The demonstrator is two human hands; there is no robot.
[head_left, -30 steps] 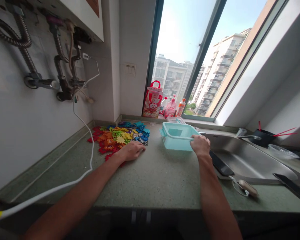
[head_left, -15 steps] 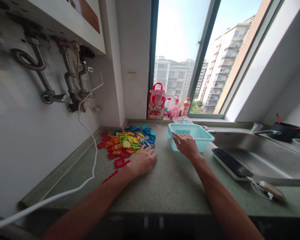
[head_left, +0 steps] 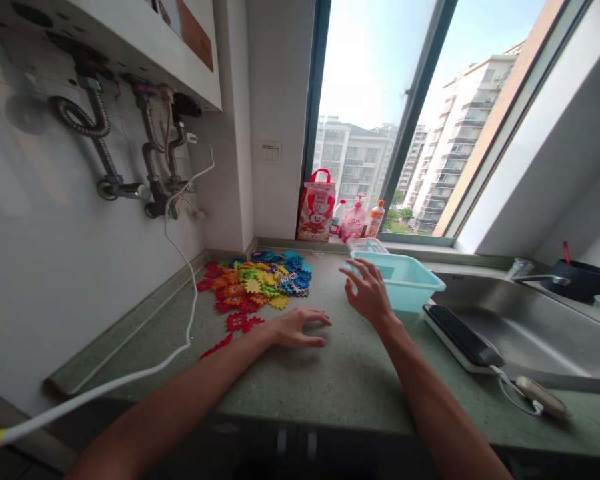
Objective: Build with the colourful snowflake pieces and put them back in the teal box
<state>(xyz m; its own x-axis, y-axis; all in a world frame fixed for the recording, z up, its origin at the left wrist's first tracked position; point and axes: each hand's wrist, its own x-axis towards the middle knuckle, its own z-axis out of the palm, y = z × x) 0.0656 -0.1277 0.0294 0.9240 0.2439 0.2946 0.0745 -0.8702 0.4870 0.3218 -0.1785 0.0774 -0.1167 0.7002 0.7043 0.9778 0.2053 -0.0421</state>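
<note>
Just over the counter [head_left: 340,373], my left hand [head_left: 300,328] is open, thumb and fingers apart with nothing between them. Beyond it lies a heap of colourful plastic interlocking pieces [head_left: 255,285], notched like gears, in red, orange, yellow, green and blue. A few red pieces [head_left: 237,322] lie loose at the heap's near edge. My right hand [head_left: 367,290] is open too, its fingers spread and bent. It is in front of the left end of a light turquoise plastic tub [head_left: 415,293] and hides part of that end; whether it touches the tub I cannot tell.
A translucent lid [head_left: 367,246] lies behind the tub. Right of it are a phone [head_left: 463,337] on a white block and a steel sink [head_left: 540,333]. A white cable [head_left: 130,387] crosses the left side. Bottles [head_left: 354,220] and a bag [head_left: 317,212] stand on the windowsill.
My left hand has moved nearer and right, away from the heap, its fingers spreading. My right hand has come off the tub's left rim handle. The tub sits farther right in view.
</note>
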